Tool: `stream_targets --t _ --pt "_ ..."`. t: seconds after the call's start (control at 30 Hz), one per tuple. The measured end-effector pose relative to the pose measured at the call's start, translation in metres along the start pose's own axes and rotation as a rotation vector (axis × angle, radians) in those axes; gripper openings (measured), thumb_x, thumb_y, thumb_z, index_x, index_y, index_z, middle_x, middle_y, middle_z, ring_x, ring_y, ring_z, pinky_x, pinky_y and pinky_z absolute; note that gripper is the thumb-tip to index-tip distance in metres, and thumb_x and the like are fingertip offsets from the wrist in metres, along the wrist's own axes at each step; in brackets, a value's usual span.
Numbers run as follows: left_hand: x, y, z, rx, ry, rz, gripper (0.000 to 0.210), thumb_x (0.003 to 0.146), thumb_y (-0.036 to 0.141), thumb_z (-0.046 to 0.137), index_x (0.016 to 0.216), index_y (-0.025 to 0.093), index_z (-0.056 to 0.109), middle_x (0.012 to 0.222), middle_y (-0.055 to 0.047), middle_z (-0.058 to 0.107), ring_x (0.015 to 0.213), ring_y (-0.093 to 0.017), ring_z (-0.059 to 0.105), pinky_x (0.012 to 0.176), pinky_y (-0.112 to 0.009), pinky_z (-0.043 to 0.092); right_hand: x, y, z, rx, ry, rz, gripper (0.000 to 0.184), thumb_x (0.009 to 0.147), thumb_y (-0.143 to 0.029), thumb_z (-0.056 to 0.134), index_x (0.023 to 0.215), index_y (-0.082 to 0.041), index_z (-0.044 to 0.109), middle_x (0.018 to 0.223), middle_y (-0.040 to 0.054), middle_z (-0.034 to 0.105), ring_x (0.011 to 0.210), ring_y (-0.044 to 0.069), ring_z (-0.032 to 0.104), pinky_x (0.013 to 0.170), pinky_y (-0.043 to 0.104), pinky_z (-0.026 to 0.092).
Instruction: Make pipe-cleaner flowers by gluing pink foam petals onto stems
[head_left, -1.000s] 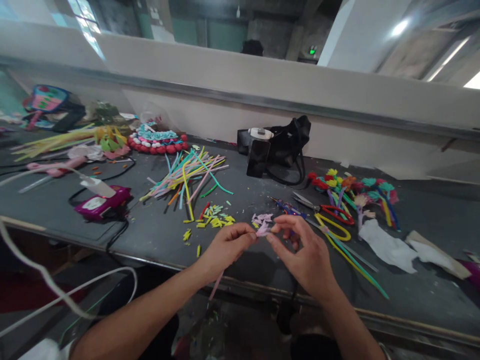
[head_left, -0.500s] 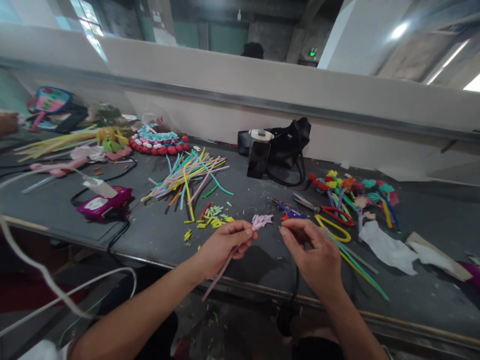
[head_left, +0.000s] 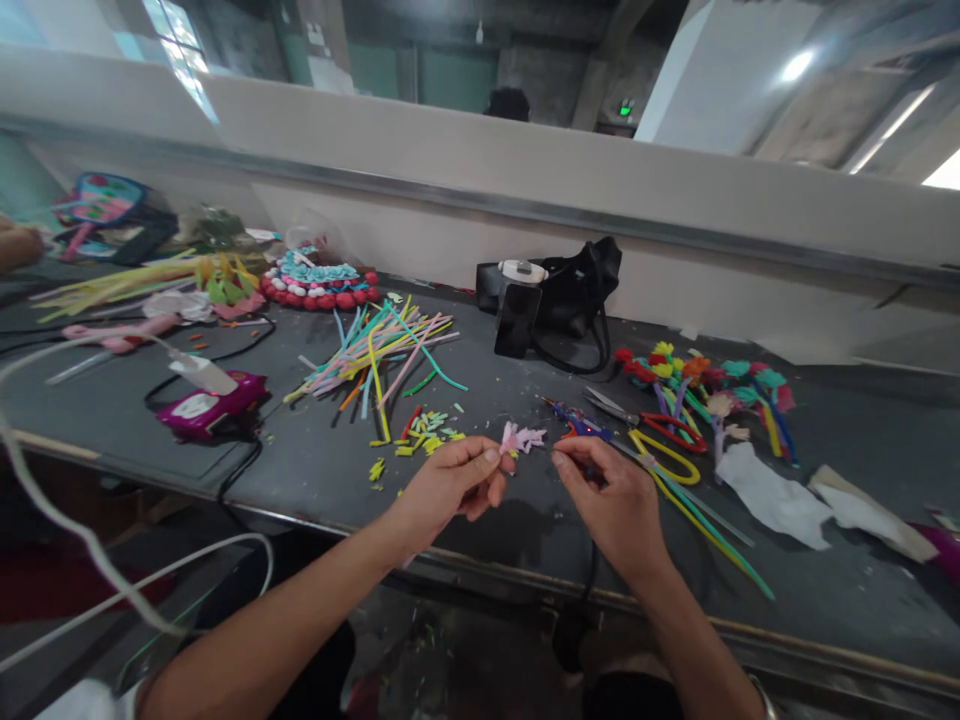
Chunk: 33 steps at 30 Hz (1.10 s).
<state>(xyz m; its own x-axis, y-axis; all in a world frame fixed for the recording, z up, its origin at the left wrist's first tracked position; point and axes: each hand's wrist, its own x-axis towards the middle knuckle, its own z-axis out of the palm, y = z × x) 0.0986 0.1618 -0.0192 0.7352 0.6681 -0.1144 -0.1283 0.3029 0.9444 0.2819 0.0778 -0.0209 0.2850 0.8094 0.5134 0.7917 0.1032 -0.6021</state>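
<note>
Between the thumb and fingers of my left hand is a pale pink pipe-cleaner flower, its short petals pointing right. Its stem is hidden by the hand. My right hand is a little to the right, thumb and fingertips pinched together, apart from the flower; whatever they hold is too small to make out. Just beyond it lies a blue glue gun with a small red light. Scissors with red and yellow handles lie beside the glue gun. Short cut yellow and green pieces are scattered beyond my left hand.
A pile of long pipe cleaners lies mid-table. Finished colourful flowers and crumpled white paper are at right. A black bag and phone stand behind. A purple power strip with cords sits left. Another person's hand shows far left.
The flower has turned in my left hand, and the stem that hung below the hand no longer shows. My right hand has shifted slightly left and its fingers have drawn closer together.
</note>
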Motion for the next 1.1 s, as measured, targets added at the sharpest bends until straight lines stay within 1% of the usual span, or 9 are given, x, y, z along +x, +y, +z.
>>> stream_targets --t 0.23,0.33,0.43,0.57,0.67,0.8,0.93,1.0,1.1 --pt "0.0 0.003 -0.002 -0.026 0.067 0.002 0.028 0.082 0.041 0.063 0.077 0.014 0.058 0.052 0.009 0.025 0.044 -0.005 0.017 0.043 -0.022 0.009 -0.002 0.003 0.017 -0.027 -0.174 0.042 0.017 0.087 -0.025 0.052 0.09 -0.022 0.068 0.08 0.0007 0.072 0.07 0.015 0.065 0.067 0.026 0.049" --pt "-0.001 0.005 -0.003 -0.034 0.086 0.019 0.026 0.082 0.039 0.062 0.075 0.015 0.057 0.053 0.009 0.024 0.045 -0.005 0.016 0.043 -0.022 0.008 -0.002 0.003 0.021 -0.071 -0.224 0.044 0.017 0.086 -0.024 0.051 0.089 -0.023 0.068 0.08 -0.0003 0.071 0.069 0.015 0.065 0.069 0.027 0.048" --pt "-0.002 0.008 -0.004 -0.05 0.122 0.026 0.022 0.082 0.035 0.06 0.073 0.015 0.056 0.053 0.008 0.026 0.045 -0.005 0.017 0.043 -0.021 0.009 0.0 0.006 0.018 -0.236 -0.22 0.094 0.017 0.088 -0.028 0.051 0.089 -0.023 0.067 0.08 0.0007 0.072 0.071 0.017 0.066 0.067 0.028 0.046" --pt "-0.004 0.01 -0.007 -0.062 0.173 0.038 0.017 0.082 0.031 0.058 0.075 0.016 0.054 0.052 0.009 0.026 0.043 -0.005 0.017 0.042 -0.021 0.008 0.005 0.017 0.009 -0.557 -0.186 0.267 0.028 0.092 -0.042 0.047 0.091 -0.02 0.065 0.082 0.0095 0.072 0.075 0.026 0.069 0.059 0.032 0.044" --pt "-0.004 0.01 -0.009 -0.082 0.167 0.049 0.015 0.081 0.03 0.06 0.077 0.017 0.053 0.051 0.009 0.027 0.042 -0.004 0.017 0.041 -0.021 0.008 0.009 0.027 0.006 -0.677 -0.182 0.398 0.042 0.091 -0.053 0.043 0.091 -0.016 0.063 0.079 0.0173 0.071 0.074 0.031 0.07 0.059 0.037 0.046" --pt "-0.004 0.008 -0.009 -0.117 0.116 0.031 0.018 0.082 0.032 0.063 0.077 0.016 0.056 0.052 0.009 0.028 0.042 -0.003 0.018 0.042 -0.02 0.008 0.012 0.039 0.01 -0.541 -0.174 0.576 0.045 0.083 -0.057 0.052 0.09 -0.015 0.063 0.08 0.0219 0.071 0.081 0.037 0.069 0.068 0.045 0.049" --pt "-0.003 0.006 -0.009 -0.134 0.096 0.055 0.02 0.082 0.035 0.064 0.079 0.016 0.057 0.057 0.006 0.04 0.043 -0.003 0.026 0.042 -0.02 0.012 0.018 0.052 0.013 -0.386 -0.123 0.635 0.026 0.073 -0.045 0.06 0.073 -0.019 0.06 0.08 0.02 0.07 0.087 0.036 0.068 0.073 0.046 0.049" --pt "-0.003 0.005 -0.01 -0.128 0.092 0.071 0.02 0.083 0.035 0.064 0.08 0.016 0.058 0.058 0.005 0.041 0.044 -0.003 0.027 0.042 -0.021 0.013 0.022 0.059 0.011 -0.285 -0.087 0.666 0.021 0.07 -0.04 0.06 0.064 -0.02 0.057 0.078 0.0187 0.069 0.085 0.035 0.067 0.07 0.044 0.049" --pt "-0.002 0.004 -0.011 -0.114 0.093 0.094 0.019 0.085 0.034 0.062 0.08 0.016 0.059 0.057 0.006 0.04 0.044 -0.004 0.026 0.042 -0.021 0.013 0.026 0.064 0.003 -0.042 -0.071 0.74 0.022 0.069 -0.039 0.054 0.055 -0.021 0.053 0.064 0.0127 0.065 0.065 0.027 0.065 0.055 0.037 0.049"
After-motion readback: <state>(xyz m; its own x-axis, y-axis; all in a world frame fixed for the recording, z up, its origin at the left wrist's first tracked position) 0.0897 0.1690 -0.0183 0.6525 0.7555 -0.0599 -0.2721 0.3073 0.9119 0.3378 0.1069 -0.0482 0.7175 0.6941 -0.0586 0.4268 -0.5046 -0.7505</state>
